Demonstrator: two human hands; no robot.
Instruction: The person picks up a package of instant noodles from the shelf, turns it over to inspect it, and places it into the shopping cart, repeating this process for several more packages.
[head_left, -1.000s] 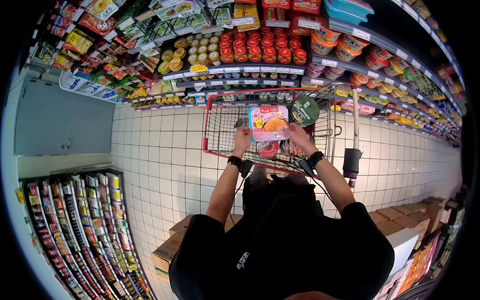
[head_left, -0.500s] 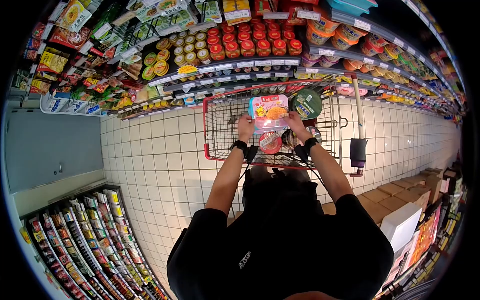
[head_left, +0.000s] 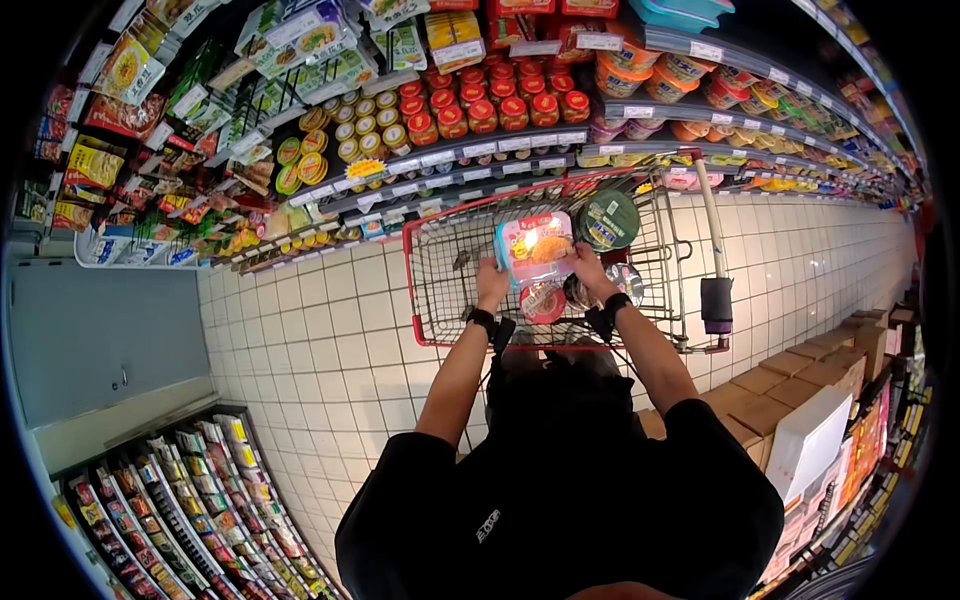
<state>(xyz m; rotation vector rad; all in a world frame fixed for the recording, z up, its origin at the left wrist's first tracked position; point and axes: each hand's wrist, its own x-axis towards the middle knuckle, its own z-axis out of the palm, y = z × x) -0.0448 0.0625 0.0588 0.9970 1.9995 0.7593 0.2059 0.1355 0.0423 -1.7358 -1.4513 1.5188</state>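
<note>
Over the red cart (head_left: 440, 335), both hands clamp a pink tray (head_left: 536, 249): left hand (head_left: 491, 280) has its grip on the near-left edge, right hand (head_left: 586, 268) on the right edge. A green bowl (head_left: 609, 220) sits just beside it.

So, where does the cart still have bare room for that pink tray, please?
Bare wire lies between the cart's left wall and the left hand. The right side is crowded: green bowl in the far corner, red-lidded bowl under the pink tray.

Bright store light — sharp centre, fisheye-warped black edges.
</note>
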